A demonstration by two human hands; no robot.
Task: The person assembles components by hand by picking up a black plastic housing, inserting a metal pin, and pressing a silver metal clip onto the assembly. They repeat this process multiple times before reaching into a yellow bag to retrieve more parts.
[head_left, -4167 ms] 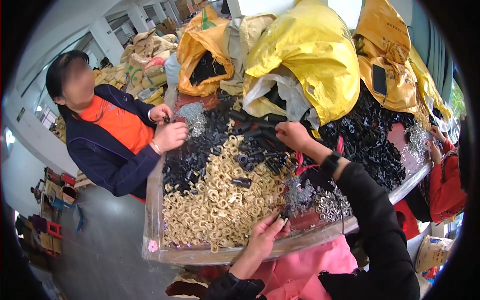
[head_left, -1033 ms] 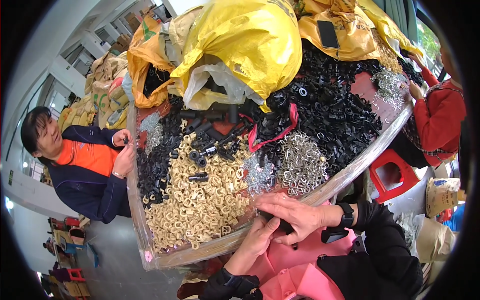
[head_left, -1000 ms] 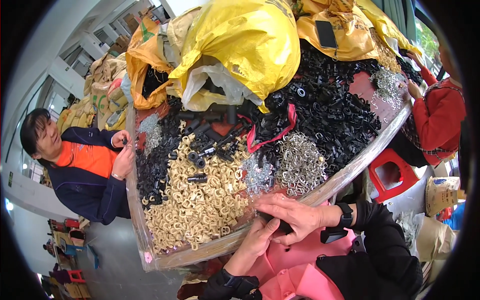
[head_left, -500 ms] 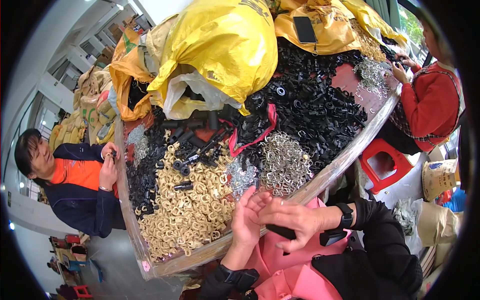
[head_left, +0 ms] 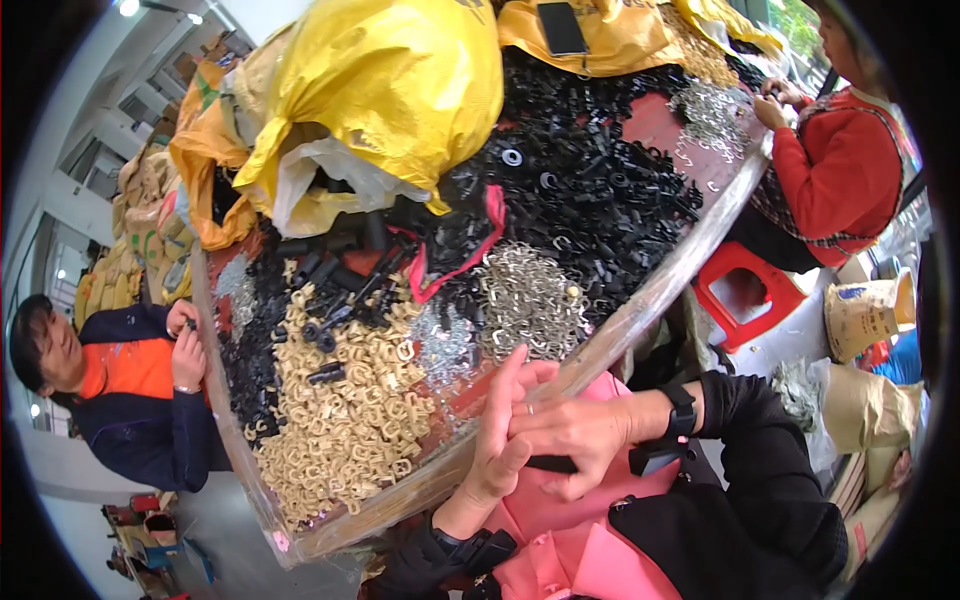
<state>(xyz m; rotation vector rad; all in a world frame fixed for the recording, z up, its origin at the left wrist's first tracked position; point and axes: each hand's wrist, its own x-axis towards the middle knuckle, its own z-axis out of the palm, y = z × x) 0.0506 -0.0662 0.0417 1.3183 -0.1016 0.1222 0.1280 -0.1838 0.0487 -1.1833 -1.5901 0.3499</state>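
- Stacked sacks (head_left: pixel 150 215) fill the back left of a large room, and grey floor (head_left: pixel 228 520) shows beyond the table's left corner.
- Pale wooden edging (head_left: pixel 660 305) borders a red table (head_left: pixel 650 122) laden with loose parts.
- At the near edge, the left hand (head_left: pixel 492 442) is raised, fingers extended and thumb standing apart from them.
- Beside it, the right hand (head_left: pixel 572 440) is bent, back upward, closed around a black piece (head_left: pixel 552 464) that is mostly hidden beneath it. Its fingers overlap the left palm; whether they press on it, I cannot tell.
- That black piece sits above the pink apron (head_left: pixel 615 490), just on the wearer's side of the edging.
- Ahead and to the left spreads a pile of tan clips (head_left: pixel 345 420); silver hooks (head_left: pixel 530 300) lie farther right, with small grey hardware (head_left: pixel 440 340) between.
- Behind these, a pink ribbon (head_left: pixel 497 215) lies among black parts (head_left: pixel 600 150).
- Farther back stand a bulging yellow sack (head_left: pixel 390 90) and a phone (head_left: pixel 562 28) resting on orange sacking (head_left: pixel 625 45).
- Co-workers sit at either side, one in orange (head_left: pixel 130 370), one in red sleeves (head_left: pixel 840 165), near a red stool (head_left: pixel 780 295).
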